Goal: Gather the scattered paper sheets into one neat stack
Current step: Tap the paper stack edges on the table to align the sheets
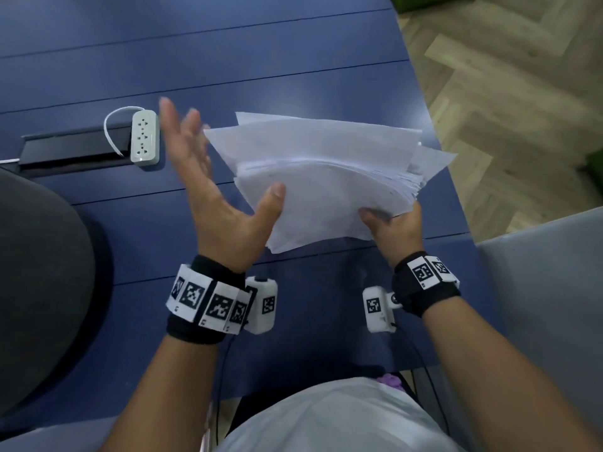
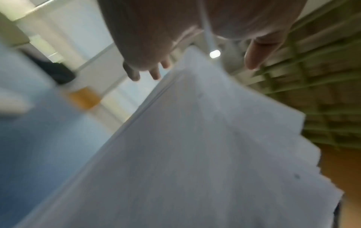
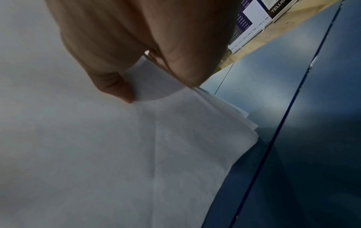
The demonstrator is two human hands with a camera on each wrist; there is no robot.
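Paper stack (image 1: 326, 177): your right hand (image 1: 396, 231) is pinching its near corner; left hand (image 1: 208, 190), fingers spread, is apparently squaring its edge.

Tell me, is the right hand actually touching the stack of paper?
Touching. The right wrist view shows the right hand pinching a corner of the paper stack, thumb on top and sheets bent under it.

An office: blue desk (image 1: 98, 60) with cable tray (image 1: 75, 148), power strip (image 1: 145, 138).
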